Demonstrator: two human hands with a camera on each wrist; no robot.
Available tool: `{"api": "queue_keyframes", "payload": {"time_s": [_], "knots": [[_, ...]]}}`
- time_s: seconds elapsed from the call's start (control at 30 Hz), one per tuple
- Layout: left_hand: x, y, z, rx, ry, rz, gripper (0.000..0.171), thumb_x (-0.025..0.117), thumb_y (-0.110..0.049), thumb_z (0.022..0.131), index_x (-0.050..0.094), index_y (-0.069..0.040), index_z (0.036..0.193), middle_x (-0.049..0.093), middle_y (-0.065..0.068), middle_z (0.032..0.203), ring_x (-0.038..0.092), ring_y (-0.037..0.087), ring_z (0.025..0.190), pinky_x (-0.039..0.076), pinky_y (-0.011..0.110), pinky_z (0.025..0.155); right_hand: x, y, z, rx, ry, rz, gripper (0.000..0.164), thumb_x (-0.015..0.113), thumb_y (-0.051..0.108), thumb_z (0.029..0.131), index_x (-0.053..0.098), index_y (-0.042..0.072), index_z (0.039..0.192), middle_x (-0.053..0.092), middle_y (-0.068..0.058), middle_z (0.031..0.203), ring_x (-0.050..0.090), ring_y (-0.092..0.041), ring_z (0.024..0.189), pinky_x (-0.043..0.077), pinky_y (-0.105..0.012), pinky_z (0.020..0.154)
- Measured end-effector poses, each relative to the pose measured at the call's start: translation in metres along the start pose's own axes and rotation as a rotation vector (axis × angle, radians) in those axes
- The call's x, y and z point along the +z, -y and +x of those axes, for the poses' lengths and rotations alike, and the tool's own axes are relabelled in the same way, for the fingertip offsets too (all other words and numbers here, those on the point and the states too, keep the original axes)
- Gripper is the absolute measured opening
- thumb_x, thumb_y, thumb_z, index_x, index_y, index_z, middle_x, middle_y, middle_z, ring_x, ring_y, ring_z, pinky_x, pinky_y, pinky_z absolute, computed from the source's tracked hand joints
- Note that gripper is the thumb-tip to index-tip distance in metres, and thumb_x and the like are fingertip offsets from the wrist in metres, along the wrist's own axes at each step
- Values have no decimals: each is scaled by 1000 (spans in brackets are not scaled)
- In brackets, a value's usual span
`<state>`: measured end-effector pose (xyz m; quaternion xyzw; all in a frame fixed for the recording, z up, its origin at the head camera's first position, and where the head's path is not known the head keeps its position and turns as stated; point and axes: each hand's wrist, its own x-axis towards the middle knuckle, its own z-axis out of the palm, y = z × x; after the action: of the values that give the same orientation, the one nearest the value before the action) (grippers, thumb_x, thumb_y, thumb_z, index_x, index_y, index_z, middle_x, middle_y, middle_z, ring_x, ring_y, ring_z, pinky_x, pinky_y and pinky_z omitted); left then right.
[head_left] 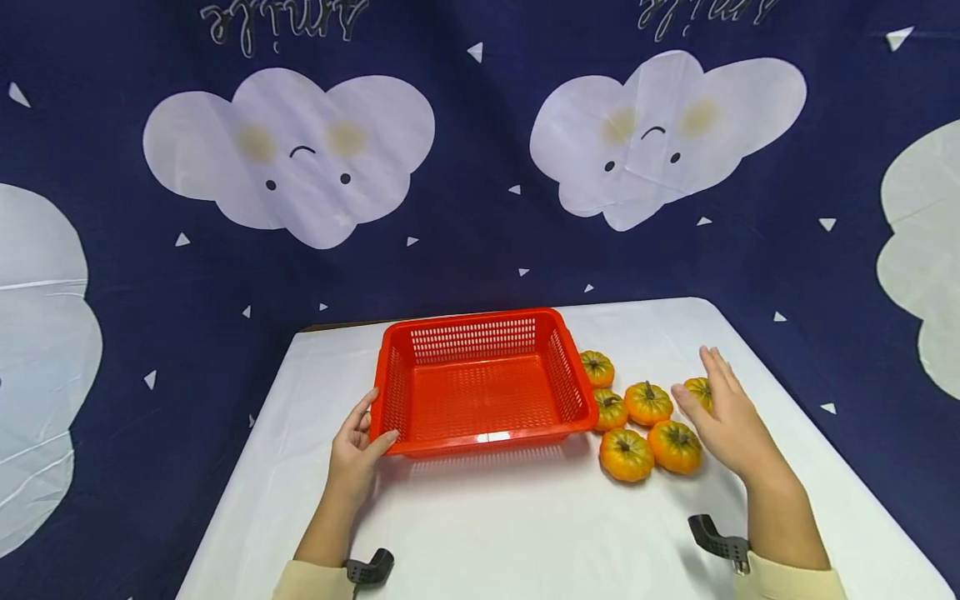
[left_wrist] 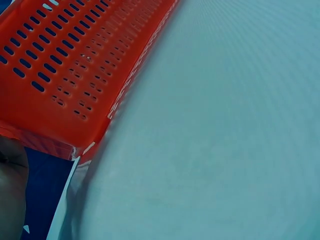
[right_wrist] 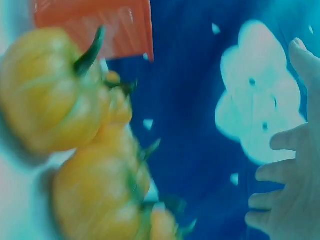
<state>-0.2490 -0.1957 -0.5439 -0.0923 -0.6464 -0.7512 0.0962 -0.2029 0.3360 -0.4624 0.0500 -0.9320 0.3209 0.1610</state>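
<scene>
A red plastic basket (head_left: 480, 400) with slotted walls stands on the white table, nothing inside it. My left hand (head_left: 352, 454) grips its left rim near the front corner, thumb over the rim and fingers outside. In the left wrist view only a dark part of that hand (left_wrist: 11, 190) shows beside the basket's wall (left_wrist: 55, 75). Several small orange pumpkins (head_left: 627, 455) with green tops cluster to the right of the basket. My right hand (head_left: 731, 421) hovers by the right side of the cluster, fingers straight, partly hiding the rightmost pumpkin (head_left: 699, 392); it holds nothing.
The white tabletop (head_left: 480, 533) runs in front of the basket, its right edge beyond my right hand. Behind it hangs a dark blue cloth (head_left: 480, 250) printed with white clouds. A dark wrist strap (head_left: 369, 568) shows at each cuff.
</scene>
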Motion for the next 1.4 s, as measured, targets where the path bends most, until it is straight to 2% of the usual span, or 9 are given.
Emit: {"api": "queue_keyframes", "payload": {"time_s": [0.2,0.37,0.53,0.6,0.7,0.8,0.87,1.03,1.4], "knots": [[1,-5,0,-13,-30,-127,82,69,22,87,40,-1,160,43,40,136,58,45,126,58,38,94,18,-14,-40,4,-161,5,82,74,32,99,34,2,163,32,-28,164,31,-55,146,22,-74,118],[5,-1,1,-17,-33,-172,84,69,24,86,40,0,160,43,40,136,57,45,127,57,39,94,34,-30,-58,-4,-292,4,63,88,16,85,63,-1,141,57,-25,145,51,-54,130,40,-69,109],[3,-3,1,-27,-50,-194,84,68,26,85,40,0,160,45,37,134,58,43,126,57,40,95,39,-44,-55,7,-318,20,51,90,7,82,71,0,129,65,-21,135,59,-43,117,45,-23,95],[2,-5,2,-23,-56,-203,84,68,26,86,40,0,160,46,36,136,58,42,128,56,41,95,41,-48,-51,-7,-315,38,50,91,6,81,72,0,127,67,-20,132,60,-40,114,41,-12,89],[1,-6,5,-14,-59,-205,83,67,25,86,41,-1,160,46,36,137,57,41,129,54,43,97,44,-50,-48,-33,-279,68,51,92,5,80,72,-1,126,68,-20,130,61,-39,113,40,-9,91],[1,-6,6,-15,-54,-210,83,67,25,86,40,-1,161,45,36,139,56,41,130,52,45,98,45,-50,-49,-16,-234,69,55,94,9,78,72,1,127,67,-20,131,61,-42,115,39,-10,94],[1,-5,6,-23,-56,-209,83,67,26,86,40,0,161,44,36,139,56,40,131,52,45,98,45,-51,-50,14,-202,71,59,95,13,78,70,2,130,65,-21,133,60,-43,117,44,-19,98],[2,-3,4,-34,-71,-207,83,65,27,86,40,-1,161,43,37,139,56,42,131,53,44,97,48,-56,-50,110,-116,108,72,95,25,81,63,2,141,61,-23,138,56,-43,125,49,-59,102],[6,-1,2,-35,-50,-206,82,66,26,87,41,-1,160,45,36,139,57,42,129,56,40,95,51,-65,-57,179,-59,147,80,95,28,81,58,0,145,52,-28,148,48,-52,135,44,-68,106]]}}
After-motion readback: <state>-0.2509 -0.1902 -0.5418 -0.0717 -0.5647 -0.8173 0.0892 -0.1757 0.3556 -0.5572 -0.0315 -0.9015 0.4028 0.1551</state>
